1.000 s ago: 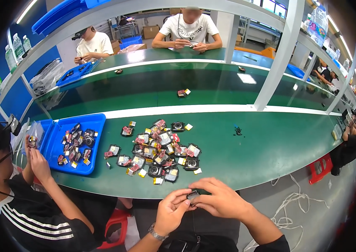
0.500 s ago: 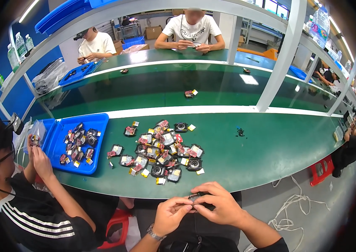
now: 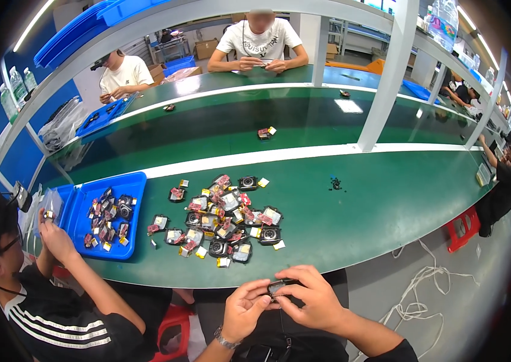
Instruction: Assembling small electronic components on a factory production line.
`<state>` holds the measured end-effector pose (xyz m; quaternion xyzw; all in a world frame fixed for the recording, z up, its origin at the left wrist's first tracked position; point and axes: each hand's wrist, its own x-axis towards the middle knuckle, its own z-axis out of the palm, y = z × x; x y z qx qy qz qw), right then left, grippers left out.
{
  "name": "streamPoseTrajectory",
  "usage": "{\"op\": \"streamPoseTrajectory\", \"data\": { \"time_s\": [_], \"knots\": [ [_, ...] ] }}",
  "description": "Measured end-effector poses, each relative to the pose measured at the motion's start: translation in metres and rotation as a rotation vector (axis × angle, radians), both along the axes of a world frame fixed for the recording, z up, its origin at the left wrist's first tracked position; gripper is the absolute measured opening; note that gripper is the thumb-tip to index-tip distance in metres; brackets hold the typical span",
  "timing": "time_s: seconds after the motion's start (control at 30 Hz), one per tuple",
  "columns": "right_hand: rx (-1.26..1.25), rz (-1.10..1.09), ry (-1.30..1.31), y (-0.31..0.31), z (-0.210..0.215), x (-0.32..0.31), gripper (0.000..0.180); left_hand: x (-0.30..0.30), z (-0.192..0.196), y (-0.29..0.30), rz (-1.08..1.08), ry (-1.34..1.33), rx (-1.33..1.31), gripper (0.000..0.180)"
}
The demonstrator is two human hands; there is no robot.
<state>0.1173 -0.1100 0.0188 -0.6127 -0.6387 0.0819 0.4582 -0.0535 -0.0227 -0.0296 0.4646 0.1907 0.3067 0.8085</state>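
Just past the table's near edge, in front of my body, I hold a small black watch case (image 3: 276,288) with a greyish face showing. My left hand (image 3: 244,309), with a metal wristwatch at its wrist, pinches the case's left side between thumb and fingers. From the right, my right hand (image 3: 311,297) closes on the same case, its fingers covering much of it. On the green table (image 3: 328,232) beyond lies a heap of opened watch cases (image 3: 229,201) with red circuit boards and small yellow-and-white batteries attached. Tiny black parts (image 3: 336,183) are scattered right of the heap.
A blue tray (image 3: 137,211) with more watch cases stands left, beside a seated co-worker (image 3: 56,289). White uprights (image 3: 386,78) and a rail divide the bench from a belt. Two people work opposite. A red stool (image 3: 463,232) and white cable (image 3: 415,301) are at right.
The whole scene has shifted slightly left as the view turned. Between my hands the watch case has tilted, and more of its greyish face shows. Both hands keep their hold.
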Motion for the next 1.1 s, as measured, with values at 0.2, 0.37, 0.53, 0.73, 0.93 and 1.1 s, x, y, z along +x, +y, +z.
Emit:
{"op": "streamPoseTrajectory", "data": {
  "time_s": [0.2, 0.37, 0.53, 0.73, 0.93, 1.1],
  "knots": [
    [0.020, -0.010, -0.021, -0.002, -0.003, -0.003, 0.019, 0.000, -0.008, 0.001, -0.005, 0.020, -0.008, 0.034],
    [0.005, -0.034, 0.048, -0.004, -0.007, -0.004, 0.020, 0.000, -0.007, 0.001, -0.001, 0.024, -0.033, 0.033],
    [-0.028, -0.032, 0.119, -0.004, -0.006, -0.006, 0.021, 0.001, -0.008, -0.001, 0.033, 0.006, -0.003, 0.031],
    [-0.081, 0.047, 0.146, -0.001, -0.006, -0.005, 0.028, -0.002, -0.009, 0.000, 0.059, 0.001, 0.093, 0.026],
    [-0.048, 0.032, 0.080, 0.003, 0.004, -0.006, 0.026, 0.000, -0.005, 0.002, 0.095, -0.022, 0.023, 0.025],
    [0.002, -0.037, 0.092, 0.001, -0.004, -0.008, 0.019, 0.002, -0.005, -0.002, 0.128, 0.026, 0.025, 0.027]
  ]
}}
